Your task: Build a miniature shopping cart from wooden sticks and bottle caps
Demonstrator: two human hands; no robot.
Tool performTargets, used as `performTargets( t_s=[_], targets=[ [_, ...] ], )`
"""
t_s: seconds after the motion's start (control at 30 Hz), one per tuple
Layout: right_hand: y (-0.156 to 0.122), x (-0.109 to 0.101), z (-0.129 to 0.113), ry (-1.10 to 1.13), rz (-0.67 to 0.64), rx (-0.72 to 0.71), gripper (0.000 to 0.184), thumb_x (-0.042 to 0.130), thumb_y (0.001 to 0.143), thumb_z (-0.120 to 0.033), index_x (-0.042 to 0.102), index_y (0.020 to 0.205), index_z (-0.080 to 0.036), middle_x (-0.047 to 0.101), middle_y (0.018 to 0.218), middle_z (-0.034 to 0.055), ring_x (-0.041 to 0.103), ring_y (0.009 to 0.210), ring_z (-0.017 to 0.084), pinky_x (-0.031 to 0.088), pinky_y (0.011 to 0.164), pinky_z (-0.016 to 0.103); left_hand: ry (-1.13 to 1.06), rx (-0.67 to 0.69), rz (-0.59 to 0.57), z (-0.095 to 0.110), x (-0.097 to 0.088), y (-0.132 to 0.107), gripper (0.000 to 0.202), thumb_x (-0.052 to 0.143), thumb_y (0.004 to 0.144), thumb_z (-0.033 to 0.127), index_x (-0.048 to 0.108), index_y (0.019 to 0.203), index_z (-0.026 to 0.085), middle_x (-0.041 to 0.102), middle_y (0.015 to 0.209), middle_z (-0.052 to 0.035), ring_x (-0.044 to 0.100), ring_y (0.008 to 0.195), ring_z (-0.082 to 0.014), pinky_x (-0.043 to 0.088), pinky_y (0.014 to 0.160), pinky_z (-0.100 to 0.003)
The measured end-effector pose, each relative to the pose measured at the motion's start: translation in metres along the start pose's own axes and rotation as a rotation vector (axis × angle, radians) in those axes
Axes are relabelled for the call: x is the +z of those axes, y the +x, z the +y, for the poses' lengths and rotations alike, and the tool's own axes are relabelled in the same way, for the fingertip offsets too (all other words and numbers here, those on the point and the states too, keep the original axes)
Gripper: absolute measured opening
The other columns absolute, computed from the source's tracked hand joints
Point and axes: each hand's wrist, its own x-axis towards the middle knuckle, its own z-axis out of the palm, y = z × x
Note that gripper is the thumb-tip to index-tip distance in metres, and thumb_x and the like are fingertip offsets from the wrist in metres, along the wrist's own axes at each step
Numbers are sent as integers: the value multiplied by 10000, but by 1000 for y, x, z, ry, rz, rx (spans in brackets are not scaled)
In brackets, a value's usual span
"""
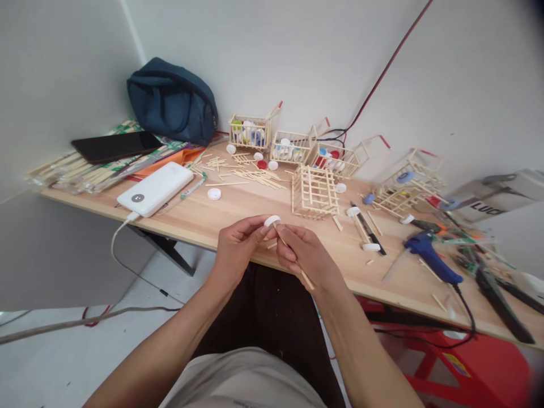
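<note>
My left hand (238, 243) pinches a white bottle cap (272, 220) between its fingertips over the table's near edge. My right hand (304, 252) is closed round a thin wooden stick (306, 279) whose upper end meets the cap; the stick's lower end pokes out below the hand. Both hands touch at the fingertips. Just beyond them stands an open stick-built cage (314, 191) on the wooden table (238, 207).
Several small stick carts with coloured caps line the wall, one (250, 131) near a blue bag (172, 102). Loose sticks (255, 177), a white cap (214, 194), a power bank (155, 188), a phone (114, 145), a blue glue gun (431, 258) and pliers (497, 294) lie about. A red stool (467, 357) is below.
</note>
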Motion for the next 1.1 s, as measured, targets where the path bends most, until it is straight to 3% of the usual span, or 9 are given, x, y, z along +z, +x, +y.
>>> performTargets(
  t_s=[0.2,0.37,0.47,0.63,0.83,1.1],
  targets=[
    [0,2,7,-10,33,-58,282,525,868,-438,566,781,-173,339,419,-124,238,312,33,139,376,204,18,1,-26,-1,2,-1,242,732,762,297,742,981,195,757,993,-38,679,954,-197,495,925,-309],
    [-2,-5,5,-353,136,-211,309,463,921,-427,610,807,-181,384,439,-92,315,367,67,233,410,210,-49,-50,-165,12,-1,-1,374,687,814,305,669,1175,206,680,1219,-72,627,1119,-224,463,1003,-334],
    [-6,-9,6,-572,231,-342,293,473,928,-397,648,820,-188,440,513,-61,391,469,91,299,494,223,-39,-16,-176,22,-8,0,398,657,838,337,643,1215,211,621,1306,-94,632,1107,-238,473,993,-360],
    [-14,-12,12,-682,266,-447,284,461,948,-375,668,853,-205,512,612,-33,459,580,120,326,568,233,31,65,-131,36,-16,3,314,639,848,337,694,1117,186,704,1116,-103,652,1005,-221,520,897,-346],
    [-18,-12,18,-772,293,-499,292,450,953,-387,661,860,-208,591,689,-5,516,629,148,356,603,247,99,72,-100,50,-14,-4,241,697,794,308,747,1002,197,723,1017,-77,653,937,-200,506,861,-301],
    [-22,-2,15,-804,285,-510,243,452,963,-352,643,922,-208,603,751,3,519,675,150,355,632,255,160,84,-143,46,-7,-13,218,728,760,271,768,966,214,666,993,-60,629,908,-178,514,809,-266]
  ],
)
